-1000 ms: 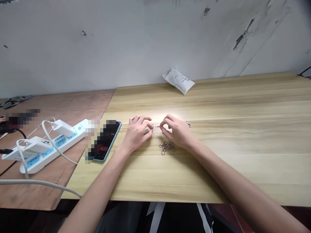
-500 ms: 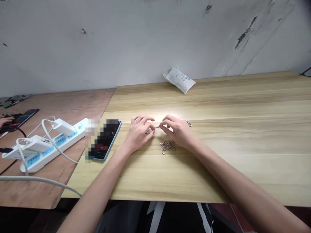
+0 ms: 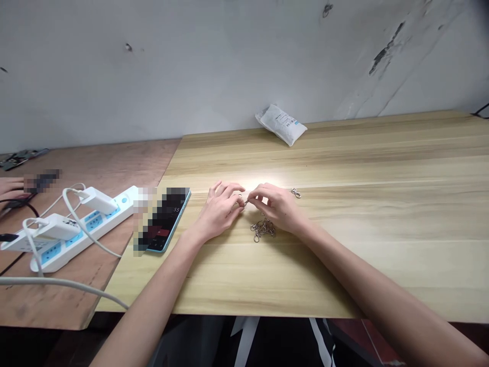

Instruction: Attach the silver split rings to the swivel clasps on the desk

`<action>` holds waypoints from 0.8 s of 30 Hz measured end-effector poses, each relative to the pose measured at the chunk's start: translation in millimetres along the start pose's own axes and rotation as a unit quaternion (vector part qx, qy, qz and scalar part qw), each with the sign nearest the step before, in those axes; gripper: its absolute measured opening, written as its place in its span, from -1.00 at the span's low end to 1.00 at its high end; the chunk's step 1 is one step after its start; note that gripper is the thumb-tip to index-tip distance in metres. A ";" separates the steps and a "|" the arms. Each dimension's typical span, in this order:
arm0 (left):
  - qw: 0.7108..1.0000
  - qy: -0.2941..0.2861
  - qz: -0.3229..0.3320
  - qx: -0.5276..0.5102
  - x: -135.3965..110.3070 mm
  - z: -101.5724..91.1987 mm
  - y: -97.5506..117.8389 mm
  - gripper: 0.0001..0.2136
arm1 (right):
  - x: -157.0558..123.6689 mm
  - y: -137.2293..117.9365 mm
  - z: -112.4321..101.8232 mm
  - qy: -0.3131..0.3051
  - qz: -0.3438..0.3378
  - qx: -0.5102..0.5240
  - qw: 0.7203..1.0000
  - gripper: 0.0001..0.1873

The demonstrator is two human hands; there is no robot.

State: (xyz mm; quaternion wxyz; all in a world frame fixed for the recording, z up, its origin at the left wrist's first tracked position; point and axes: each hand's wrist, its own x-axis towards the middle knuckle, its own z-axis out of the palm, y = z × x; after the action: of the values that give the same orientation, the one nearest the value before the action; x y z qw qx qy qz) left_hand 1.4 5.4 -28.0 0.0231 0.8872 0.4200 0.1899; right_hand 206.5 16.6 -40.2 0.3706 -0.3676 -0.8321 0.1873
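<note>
Pale wooden tabletop [image 3: 344, 239] fills the view, with both bare forearms reaching in over its near edge. Nearest the body lies a loose heap of metal clasps [image 3: 263, 229], just under the heel of the right hand [image 3: 278, 206] and touching or almost touching it. Beyond the heap the two hands meet fingertip to fingertip. The left hand [image 3: 219, 209] rests on the wood with thumb and forefinger closed narrowly on a small metal piece [image 3: 244, 201]. The right thumb and forefinger pinch the same piece from the other side. So it sits between the two sets of fingertips, just above the surface, too small to tell its exact shape. A single clasp [image 3: 295, 192] lies alone just past the right knuckles. To the left a phone [image 3: 164, 219] lies flat near the table's edge, and a white power strip [image 3: 76, 229] sits on the neighbouring brown table [image 3: 114, 163], where another person's hand [image 3: 9, 188] shows. Farther back a white packet [image 3: 280, 125] rests against the grey wall [image 3: 191, 76].
</note>
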 end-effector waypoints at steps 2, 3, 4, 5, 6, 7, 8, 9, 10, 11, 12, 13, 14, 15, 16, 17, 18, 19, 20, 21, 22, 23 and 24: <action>1.000 -0.003 -0.002 0.000 -0.4 0.3 -0.6 -0.92 | -0.4 1.4 -0.6 -0.011 -0.001 -0.007 1.000 -0.83; 1.000 -0.005 -0.002 -0.001 -0.6 0.5 -0.8 -0.93 | -0.6 2.2 -0.9 -0.017 0.002 -0.006 1.000 -0.83; 1.000 -0.005 -0.003 -0.001 -0.8 0.9 -1.1 -0.93 | -0.8 2.9 -1.3 -0.022 0.005 -0.002 1.000 -0.83; 1.000 -0.006 -0.003 -0.002 -0.9 1.3 -1.2 -0.93 | -1.0 3.4 -1.5 -0.026 0.008 0.000 1.000 -0.83; 1.000 -0.006 -0.003 -0.002 -1.1 1.7 -1.3 -0.92 | -1.0 3.8 -1.6 -0.030 0.009 0.000 0.999 -0.84; 1.000 -0.008 -0.003 -0.001 -1.2 2.2 -1.5 -0.92 | -1.0 4.0 -1.5 -0.032 0.009 -0.003 0.999 -0.84; 1.000 -0.008 -0.003 0.000 -1.3 2.7 -1.6 -0.91 | -0.9 4.0 -1.4 -0.032 0.007 -0.008 0.999 -0.84; 1.000 -0.009 -0.001 0.001 -1.4 3.2 -1.8 -0.91 | -0.8 3.8 -1.2 -0.031 0.004 -0.016 0.999 -0.84; 1.000 -0.010 0.000 0.002 -1.5 3.7 -2.1 -0.90 | -0.7 3.5 -1.0 -0.030 0.001 -0.024 0.999 -0.85; 1.000 -0.011 0.002 0.003 -1.6 4.3 -2.5 -0.90 | -0.5 3.1 -0.9 -0.029 -0.002 -0.032 0.999 -0.85; 1.000 -0.012 0.003 0.004 -1.7 4.8 -2.9 -0.90 | -0.5 2.6 -0.8 -0.029 -0.005 -0.040 0.999 -0.85; 1.000 -0.012 0.005 0.005 -1.8 5.2 -3.3 -0.90 | -0.4 2.3 -0.8 -0.030 -0.008 -0.046 0.998 -0.85; 1.000 -0.011 0.005 0.005 -1.9 5.4 -3.6 -0.90 | -0.4 2.0 -0.8 -0.032 -0.010 -0.052 0.998 -0.85; 1.000 -0.012 0.005 0.006 -1.9 5.5 -3.7 -0.90 | -0.5 1.7 -0.8 -0.033 -0.013 -0.058 0.998 -0.84; 1.000 -0.013 0.004 0.007 -1.9 5.5 -3.6 -0.90 | -0.6 1.5 -0.9 -0.034 -0.016 -0.063 0.997 -0.84; 1.000 -0.015 0.003 0.007 -1.9 5.2 -3.4 -0.90 | -0.6 1.3 -1.0 -0.034 -0.018 -0.068 0.997 -0.83; 1.000 -0.017 0.002 0.006 -1.8 4.8 -3.0 -0.90 | -0.7 1.1 -1.2 -0.035 -0.020 -0.072 0.997 -0.83; 1.000 -0.020 0.000 0.005 -1.7 4.3 -2.6 -0.89 | -0.7 0.8 -1.4 -0.035 -0.023 -0.076 0.996 -0.82; 1.000 -0.023 -0.003 0.003 -1.6 3.8 -2.1 -0.89 | -0.6 0.4 -1.5 -0.036 -0.027 -0.080 0.996 -0.82; 1.000 -0.025 -0.004 0.000 -1.5 3.4 -1.7 -0.89 | -0.6 0.1 -1.7 -0.037 -0.029 -0.083 0.995 -0.82; 1.000 -0.026 -0.006 -0.004 -1.4 3.1 -1.4 -0.89 | -0.5 -0.3 -1.8 -0.038 -0.032 -0.086 0.995 -0.82; 1.000 -0.026 -0.008 -0.007 -1.4 2.8 -1.2 -0.89 | -0.4 -0.6 -1.7 -0.037 -0.036 -0.089 0.995 -0.82; 1.000 -0.027 -0.010 -0.010 -1.4 2.7 -1.1 -0.89 | -0.3 -0.8 -1.6 -0.036 -0.040 -0.093 0.994 -0.82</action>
State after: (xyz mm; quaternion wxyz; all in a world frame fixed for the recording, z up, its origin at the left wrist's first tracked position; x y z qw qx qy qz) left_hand 0.8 5.4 -31.2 0.0451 0.8876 0.4257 0.1702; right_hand 207.4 15.9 -38.8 0.3121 -0.3601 -0.8726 0.1075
